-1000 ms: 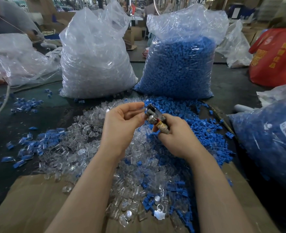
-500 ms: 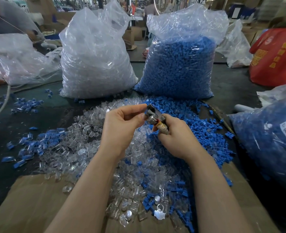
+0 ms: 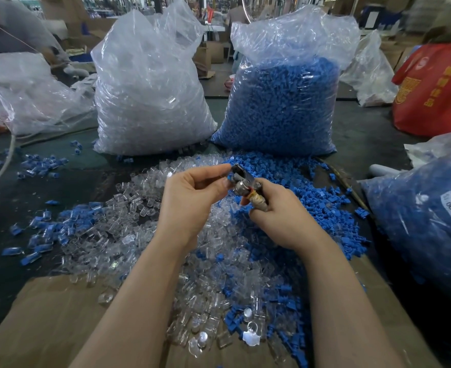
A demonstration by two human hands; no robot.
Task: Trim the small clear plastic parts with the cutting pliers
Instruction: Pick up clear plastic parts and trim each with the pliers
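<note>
My right hand grips the handles of the metal cutting pliers, jaws pointing up and left. My left hand pinches a small clear plastic part between thumb and fingers, right at the pliers' jaws; the part is mostly hidden by my fingertips. Both hands hover above a heap of loose clear parts that mixes with blue parts on the table.
A large bag of clear parts and a large bag of blue parts stand behind the heap. Another blue-filled bag lies at right, a red bag behind it. Cardboard covers the near table.
My left thumb and fingers have closed slightly on the clear part at the jaws. Both hands stay in nearly the same place.
</note>
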